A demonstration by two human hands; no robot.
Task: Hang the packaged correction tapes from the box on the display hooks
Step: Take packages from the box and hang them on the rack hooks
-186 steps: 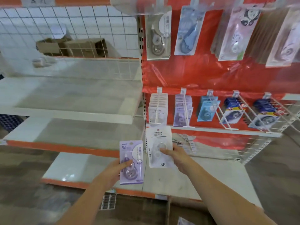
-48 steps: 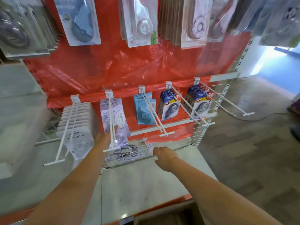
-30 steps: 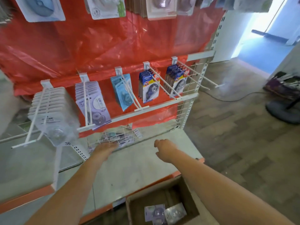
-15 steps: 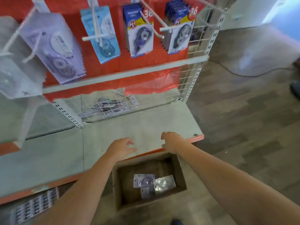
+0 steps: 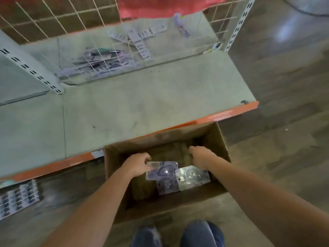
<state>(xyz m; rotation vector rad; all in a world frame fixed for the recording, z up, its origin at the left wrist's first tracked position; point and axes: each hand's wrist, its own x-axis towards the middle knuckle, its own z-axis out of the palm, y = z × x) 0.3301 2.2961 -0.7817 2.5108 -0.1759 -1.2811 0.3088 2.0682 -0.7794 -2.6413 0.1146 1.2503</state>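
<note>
Nearest the camera: two knees in blue denim (image 5: 201,232) at bottom edge, wood-look floor (image 5: 284,139) beneath. Both bare forearms reach forward and down into an open cardboard box (image 5: 221,139) standing on the floor against the shelf front.

Left hand (image 5: 137,165): inside the box, fingers curled, fingertips on the left edge of a purple packaged correction tape (image 5: 162,171). Contact seen; whether it is a true pinch cannot be told, frame blurred.

Right hand (image 5: 200,157): lower into the box, fingers bent downward, tips out of sight behind the knuckles. Cannot tell if it holds anything.

Box contents: the purple pack at top, a second purple pack (image 5: 167,188) partly under it, a silvery clear pack (image 5: 192,177) to the right, overlapping both.

Beyond the box: grey bottom shelf (image 5: 142,104) with orange front edge. Farther back, wire mesh panel (image 5: 106,56) with loose packs and paper label strips (image 5: 140,41) lying behind it. Red plastic sheet (image 5: 160,6) at top.
</note>
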